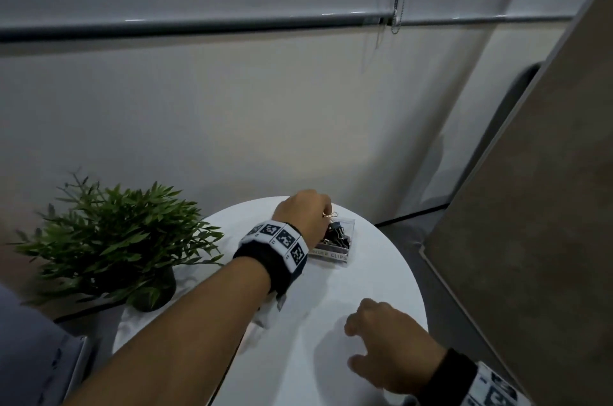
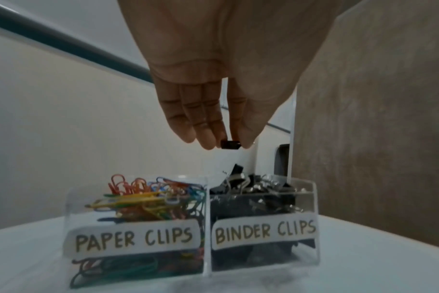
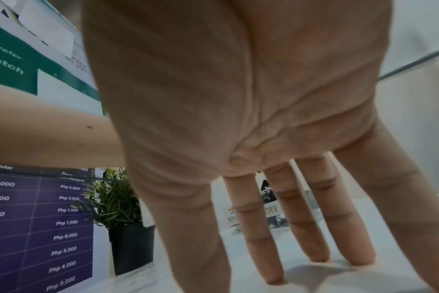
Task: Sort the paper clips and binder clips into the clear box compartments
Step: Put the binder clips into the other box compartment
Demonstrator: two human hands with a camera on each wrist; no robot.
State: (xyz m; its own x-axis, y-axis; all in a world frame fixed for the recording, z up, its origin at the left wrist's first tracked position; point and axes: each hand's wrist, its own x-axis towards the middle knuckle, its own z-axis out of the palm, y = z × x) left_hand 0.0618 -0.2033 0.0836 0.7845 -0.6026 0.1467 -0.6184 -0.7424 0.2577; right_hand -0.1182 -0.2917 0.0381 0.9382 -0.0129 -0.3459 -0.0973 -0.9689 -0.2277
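A clear two-compartment box [image 2: 206, 224] stands on the white round table [image 1: 368, 283]. Its left compartment, labelled PAPER CLIPS, holds coloured paper clips [image 2: 148, 200]. The right one, labelled BINDER CLIPS, is piled with black binder clips [image 2: 253, 190]. My left hand [image 2: 230, 146] hovers above the divider and pinches a small black binder clip [image 2: 230, 144] between thumb and fingertips. In the head view that hand [image 1: 323, 211] covers the box's left half. My right hand [image 1: 361, 344] is spread near the table's front, fingertips [image 3: 273, 278] touching the surface, holding nothing.
A potted green plant [image 1: 126, 239] stands at the table's left edge. A tall brown panel [image 1: 530, 239] rises close on the right. A wall with a grey rail is behind. A printed price chart [image 3: 38, 228] hangs left of the plant.
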